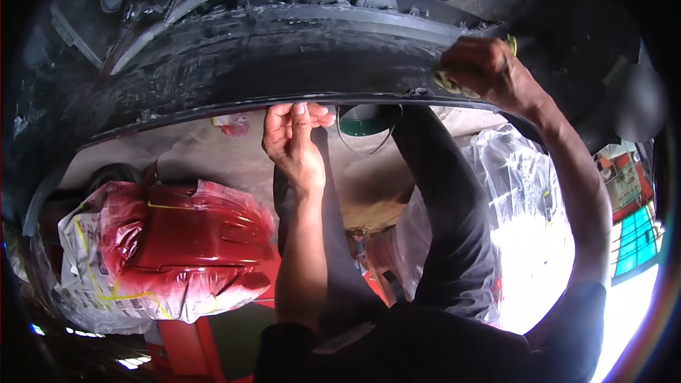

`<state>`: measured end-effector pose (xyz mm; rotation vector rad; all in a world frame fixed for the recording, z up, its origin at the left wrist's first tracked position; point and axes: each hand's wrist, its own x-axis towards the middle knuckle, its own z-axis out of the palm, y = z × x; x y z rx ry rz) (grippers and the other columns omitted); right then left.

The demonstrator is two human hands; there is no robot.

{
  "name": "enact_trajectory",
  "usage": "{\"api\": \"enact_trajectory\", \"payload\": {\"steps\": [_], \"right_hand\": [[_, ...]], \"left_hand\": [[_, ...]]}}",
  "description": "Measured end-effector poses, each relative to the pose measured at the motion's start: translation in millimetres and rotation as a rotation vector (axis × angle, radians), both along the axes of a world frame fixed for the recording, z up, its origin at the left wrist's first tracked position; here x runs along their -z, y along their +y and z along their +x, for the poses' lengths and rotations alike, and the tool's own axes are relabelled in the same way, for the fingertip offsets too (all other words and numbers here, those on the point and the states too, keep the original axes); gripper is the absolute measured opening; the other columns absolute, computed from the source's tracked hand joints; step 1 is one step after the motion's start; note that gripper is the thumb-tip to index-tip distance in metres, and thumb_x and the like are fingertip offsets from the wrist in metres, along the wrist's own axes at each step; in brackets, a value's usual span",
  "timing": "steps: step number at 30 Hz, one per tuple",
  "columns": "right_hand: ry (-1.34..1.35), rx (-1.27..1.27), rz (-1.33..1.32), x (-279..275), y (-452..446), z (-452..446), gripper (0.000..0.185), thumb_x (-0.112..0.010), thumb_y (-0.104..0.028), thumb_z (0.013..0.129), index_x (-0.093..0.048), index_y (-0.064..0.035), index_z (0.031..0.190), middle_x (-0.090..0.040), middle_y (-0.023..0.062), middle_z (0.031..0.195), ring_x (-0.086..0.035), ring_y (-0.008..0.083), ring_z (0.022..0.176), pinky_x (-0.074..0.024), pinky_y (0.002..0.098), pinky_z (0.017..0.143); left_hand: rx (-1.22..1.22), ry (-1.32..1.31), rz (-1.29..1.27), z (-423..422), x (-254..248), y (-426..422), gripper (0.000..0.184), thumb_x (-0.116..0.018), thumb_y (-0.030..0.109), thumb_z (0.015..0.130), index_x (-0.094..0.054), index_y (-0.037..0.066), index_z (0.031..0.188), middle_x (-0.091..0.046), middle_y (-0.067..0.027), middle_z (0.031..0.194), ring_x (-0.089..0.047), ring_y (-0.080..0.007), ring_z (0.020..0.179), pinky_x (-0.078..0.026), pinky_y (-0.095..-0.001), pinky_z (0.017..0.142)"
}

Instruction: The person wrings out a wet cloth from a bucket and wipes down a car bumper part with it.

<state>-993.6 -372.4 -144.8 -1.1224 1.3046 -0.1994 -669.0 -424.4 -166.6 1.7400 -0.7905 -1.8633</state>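
A long dark bumper point(298, 67), scuffed and dusty on its inner face, spans the upper part of the head view. My left hand point(298, 145) is at its lower edge, palm toward me, with thumb and curled fingers pinching the rim. On the right, my right hand point(486, 71) is closed around a crumpled yellow-green cloth point(454, 81) and presses it against the bumper's surface near the edge. Part of the cloth is hidden under the fingers. Just below the rim, between my legs, hangs or stands a bucket point(362, 128) with a green inside and a thin wire handle.
A glossy red painted car part point(191, 234), masked with paper and yellow tape, lies at lower left. Clear plastic sheeting point(514, 177) drapes on the right beside my leg. Dark panels point(582, 50) stand at upper right. Bright light comes in at lower right.
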Motion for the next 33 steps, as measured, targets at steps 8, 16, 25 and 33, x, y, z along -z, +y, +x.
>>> {"api": "enact_trajectory", "payload": {"steps": [8, 16, 25, 33], "right_hand": [[-0.109, 0.093, 0.222, 14.6, 6.9, 36.4, 0.019, -0.062, -0.009, 0.092, -0.062, -0.0036, 0.109, -0.068, 0.013, 0.102, -0.068, 0.0298, 0.096, -0.0542, 0.0417, 0.089], [0.366, 0.043, 0.679, 50.0, 103.7, -42.8, 0.036, -0.057, -0.032, 0.099, -0.064, -0.0008, 0.116, -0.069, 0.0137, 0.111, -0.066, 0.0195, 0.1, -0.052, 0.0369, 0.086], [-0.29, -0.001, -0.139, 153.2, -37.3, 141.1, 0.034, -0.053, -0.015, 0.096, -0.062, 0.001, 0.125, -0.064, 0.0179, 0.109, -0.065, 0.0278, 0.094, -0.0498, 0.0381, 0.095], [-0.022, 0.004, 0.097, 226.5, 46.0, 82.3, 0.073, -0.065, 0.007, 0.078, -0.047, -0.0048, 0.148, -0.051, 0.0188, 0.148, -0.052, 0.0301, 0.135, -0.043, 0.0361, 0.111]], "left_hand": [[0.014, -0.044, -0.006, -1.1, -0.9, 1.8, 0.012, -0.057, 0.012, 0.103, -0.058, 0.001, 0.101, -0.07, -0.0148, 0.081, -0.067, -0.0212, 0.063, -0.059, -0.0348, 0.062], [0.051, -0.034, 0.067, -1.9, -6.5, 5.1, 0.018, -0.058, 0.017, 0.103, -0.059, -0.001, 0.104, -0.068, -0.0136, 0.08, -0.068, -0.0212, 0.063, -0.059, -0.0346, 0.062], [0.183, -0.063, 0.006, -20.0, -10.1, 16.6, 0.021, -0.059, 0.019, 0.103, -0.058, -0.002, 0.102, -0.069, -0.0142, 0.083, -0.069, -0.0212, 0.065, -0.06, -0.0328, 0.065], [0.197, -0.054, -0.05, -23.4, -8.6, 14.3, 0.015, -0.058, 0.014, 0.103, -0.058, -0.001, 0.1, -0.069, -0.0125, 0.081, -0.068, -0.0183, 0.064, -0.059, -0.0302, 0.062]]}}
